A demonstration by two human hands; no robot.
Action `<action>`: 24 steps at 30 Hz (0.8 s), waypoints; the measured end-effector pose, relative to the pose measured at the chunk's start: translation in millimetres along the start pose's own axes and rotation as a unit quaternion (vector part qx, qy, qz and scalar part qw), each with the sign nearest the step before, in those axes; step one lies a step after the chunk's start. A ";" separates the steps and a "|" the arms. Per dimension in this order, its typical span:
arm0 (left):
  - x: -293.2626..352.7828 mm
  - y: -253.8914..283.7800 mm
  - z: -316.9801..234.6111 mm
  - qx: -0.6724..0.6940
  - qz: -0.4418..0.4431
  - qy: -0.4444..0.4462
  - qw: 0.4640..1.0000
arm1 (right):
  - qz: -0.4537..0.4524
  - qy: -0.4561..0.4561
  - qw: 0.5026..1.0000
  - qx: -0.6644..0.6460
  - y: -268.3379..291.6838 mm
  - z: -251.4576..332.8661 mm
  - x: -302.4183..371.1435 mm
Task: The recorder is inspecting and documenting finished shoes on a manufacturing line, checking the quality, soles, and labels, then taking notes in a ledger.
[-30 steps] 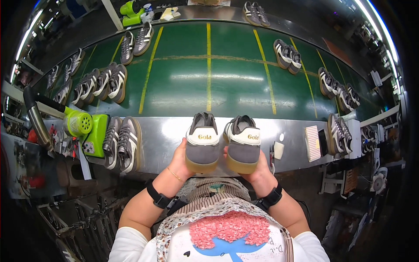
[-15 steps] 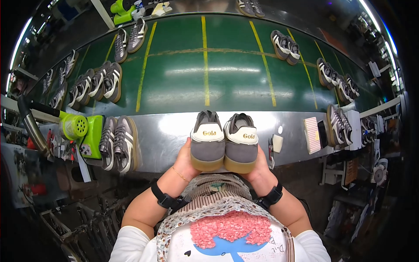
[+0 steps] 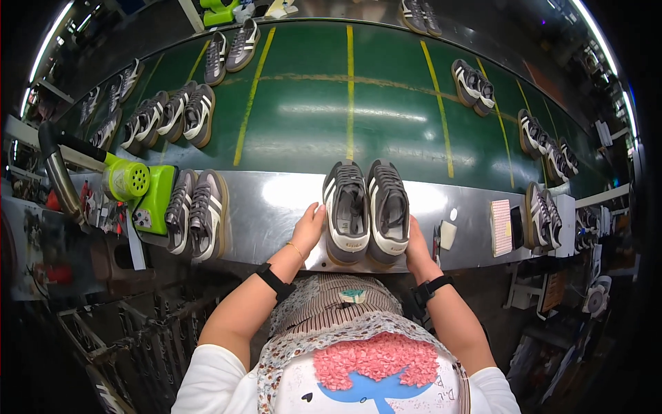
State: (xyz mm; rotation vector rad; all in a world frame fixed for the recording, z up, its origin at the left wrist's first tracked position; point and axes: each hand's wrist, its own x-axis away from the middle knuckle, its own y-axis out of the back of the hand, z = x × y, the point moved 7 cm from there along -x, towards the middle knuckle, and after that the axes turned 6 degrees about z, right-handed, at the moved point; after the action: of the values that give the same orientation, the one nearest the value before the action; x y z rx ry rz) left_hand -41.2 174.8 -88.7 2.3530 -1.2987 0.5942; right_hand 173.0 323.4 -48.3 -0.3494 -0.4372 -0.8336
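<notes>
A pair of grey sneakers with white stripes and gum soles, the left shoe (image 3: 346, 214) and the right shoe (image 3: 388, 214), stands on the metal ledge (image 3: 276, 207) in front of me. Their toes point away and their white heel tabs face me. My left hand (image 3: 308, 226) is beside the left shoe's outer side, thumb and fingers apart, gripping nothing. Against the right shoe's outer side lies my right hand (image 3: 417, 246), fingers extended and partly hidden by the shoe.
Beyond the ledge runs a green conveyor belt (image 3: 296, 124) with yellow lines, carrying more sneaker pairs (image 3: 198, 114). At left are a lime-green blower (image 3: 131, 181) and another pair (image 3: 207, 214). A pink-patterned pad (image 3: 501, 228), a phone (image 3: 516, 226) and a pale scraper-like piece (image 3: 447, 235) lie right.
The pair went from being held tilted, heels up, between both hands to standing on the ledge. My left hand has loosened from the left shoe. The whole view shifted slightly.
</notes>
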 end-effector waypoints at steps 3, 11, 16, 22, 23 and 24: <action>3.0 -12.5 35.0 -0.092 0.107 -0.037 0.989 | 0.076 -0.112 0.983 0.126 -3.7 -34.0 5.3; 28.3 -9.8 32.8 0.142 0.198 0.065 0.968 | 0.069 0.201 0.839 0.501 -52.0 33.7 41.6; 33.8 -5.5 33.0 0.197 0.175 0.089 0.961 | 0.121 0.211 0.718 0.652 -114.8 -0.5 31.3; 53.9 9.7 65.3 0.205 0.145 0.098 0.963 | 0.122 0.234 0.675 0.689 -100.9 3.6 29.6; 61.8 17.0 70.4 0.190 0.134 0.094 0.968 | 0.127 0.257 0.661 0.694 -93.2 15.9 31.3; 70.6 26.5 76.7 0.174 0.123 0.090 0.973 | 0.131 0.280 0.647 0.697 -87.2 28.1 31.0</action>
State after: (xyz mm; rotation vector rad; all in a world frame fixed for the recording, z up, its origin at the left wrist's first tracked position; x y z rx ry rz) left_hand -16.4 72.7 -111.7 2.3457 -1.5130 1.1698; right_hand 117.6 262.3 2.3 1.2613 -0.3151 -0.0959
